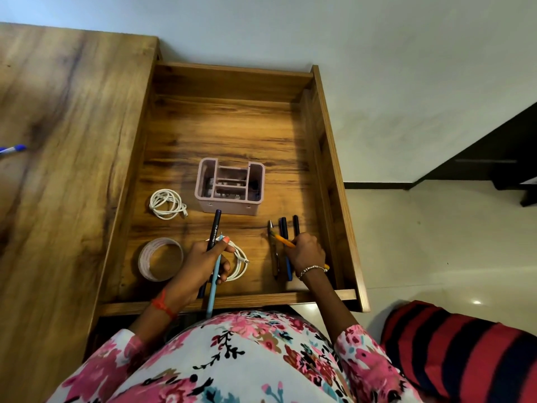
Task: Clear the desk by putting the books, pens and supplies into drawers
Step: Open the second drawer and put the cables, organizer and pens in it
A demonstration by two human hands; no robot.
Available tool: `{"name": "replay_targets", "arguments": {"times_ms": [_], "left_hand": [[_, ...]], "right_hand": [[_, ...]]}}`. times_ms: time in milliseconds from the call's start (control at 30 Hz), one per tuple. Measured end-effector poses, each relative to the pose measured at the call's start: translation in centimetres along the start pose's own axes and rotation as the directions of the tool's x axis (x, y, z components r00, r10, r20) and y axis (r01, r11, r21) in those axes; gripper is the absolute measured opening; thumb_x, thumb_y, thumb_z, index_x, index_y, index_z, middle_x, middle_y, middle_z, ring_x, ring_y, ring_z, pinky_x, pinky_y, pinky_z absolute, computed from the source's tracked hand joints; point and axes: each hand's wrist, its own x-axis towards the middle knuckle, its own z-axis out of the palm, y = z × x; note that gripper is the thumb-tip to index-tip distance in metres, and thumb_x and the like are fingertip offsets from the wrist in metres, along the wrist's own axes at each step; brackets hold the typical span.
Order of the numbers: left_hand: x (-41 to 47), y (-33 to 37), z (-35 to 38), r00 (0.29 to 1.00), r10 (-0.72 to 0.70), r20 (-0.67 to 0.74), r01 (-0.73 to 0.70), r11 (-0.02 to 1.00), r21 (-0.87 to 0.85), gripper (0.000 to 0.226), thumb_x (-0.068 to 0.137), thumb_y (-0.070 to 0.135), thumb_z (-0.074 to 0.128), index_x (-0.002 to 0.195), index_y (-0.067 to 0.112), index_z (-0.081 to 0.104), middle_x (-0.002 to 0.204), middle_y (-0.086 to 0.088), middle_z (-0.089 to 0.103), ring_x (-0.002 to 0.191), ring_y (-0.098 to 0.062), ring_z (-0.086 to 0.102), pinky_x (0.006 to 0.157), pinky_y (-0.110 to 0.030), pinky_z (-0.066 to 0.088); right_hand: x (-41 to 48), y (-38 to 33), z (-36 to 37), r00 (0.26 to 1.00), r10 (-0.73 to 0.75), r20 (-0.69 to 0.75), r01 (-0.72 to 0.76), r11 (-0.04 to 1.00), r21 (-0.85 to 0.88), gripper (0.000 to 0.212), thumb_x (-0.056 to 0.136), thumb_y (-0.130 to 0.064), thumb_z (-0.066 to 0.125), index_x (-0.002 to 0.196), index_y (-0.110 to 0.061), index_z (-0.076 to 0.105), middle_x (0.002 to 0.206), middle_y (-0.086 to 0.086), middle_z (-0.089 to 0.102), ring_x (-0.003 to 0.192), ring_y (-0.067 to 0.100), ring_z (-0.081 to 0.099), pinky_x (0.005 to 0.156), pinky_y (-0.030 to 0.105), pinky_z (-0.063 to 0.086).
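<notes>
At the far left, a blue pen (13,148) lies alone on the worktop (66,117), well apart from everything else, so at least one item is not yet put away. To its right the drawer (232,80) stands pulled fully out, giving both hands room to work over its floor.

Along the drawer's left side sit a coiled white cable (167,204) and, nearer the person, a tape roll (160,258) lying flat. Both seem grouped there to keep the loose supplies together. A pink organiser (231,186) stands upright near the middle; its compartments hold small things too dim to name.

The left hand (206,258) is clenched round two pens, a black pen (215,228) and a light-blue pen (213,283). They are held lengthwise like a bundle, probably a reserve waiting to be laid down. It hovers over a second white cable (241,257) on the drawer floor.

The right hand (305,251) grasps an orange pen (283,240), angled down toward a row of pens (284,228) lying side by side near the drawer's right wall. The pen looks about to join that row, which keeps the pens parallel and easy to find. At the far right, a red-and-dark striped cloth (465,350) rests on the floor.
</notes>
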Motion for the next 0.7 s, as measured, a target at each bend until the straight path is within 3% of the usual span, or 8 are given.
{"name": "replay_targets", "arguments": {"times_ms": [267, 433, 700], "left_hand": [[-0.3, -0.2, -0.2, 1.000, 0.001, -0.013, -0.001, 1.000, -0.010, 0.031, 0.095, 0.030, 0.047, 0.080, 0.007, 0.060, 0.040, 0.000, 0.052, 0.033, -0.013, 0.047, 0.033, -0.019, 0.036], [-0.5, -0.2, -0.2, 1.000, -0.005, -0.022, 0.005, 1.000, -0.023, 0.031, 0.095, 0.030, 0.046, 0.079, 0.007, 0.060, 0.042, -0.001, 0.051, 0.035, -0.014, 0.047, 0.033, -0.020, 0.036], [-0.4, -0.5, -0.7, 0.999, -0.023, -0.049, 0.020, 0.997, -0.068, 0.031, 0.094, 0.031, 0.048, 0.077, 0.009, 0.062, 0.041, 0.000, 0.051, 0.035, -0.014, 0.047, 0.033, -0.020, 0.036]], "right_hand": [[0.1, 1.1, -0.9, 0.996, 0.051, -0.071, -0.046, 0.996, 0.078, 0.033, 0.087, -0.033, 0.059, 0.098, -0.002, 0.063, 0.105, 0.019, 0.064, 0.098, 0.037, 0.061, 0.079, 0.041, 0.050], [0.2, 1.3, -0.7, 0.996, 0.069, -0.058, -0.064, 0.993, 0.095, 0.021, 0.087, -0.017, 0.059, 0.098, 0.000, 0.061, 0.105, 0.020, 0.063, 0.096, 0.037, 0.061, 0.079, 0.041, 0.052], [0.0, 1.9, -0.6, 0.997, 0.069, -0.037, -0.067, 0.997, 0.050, 0.018, 0.089, -0.011, 0.056, 0.103, 0.001, 0.057, 0.111, 0.021, 0.056, 0.099, 0.037, 0.058, 0.079, 0.038, 0.049]]}}
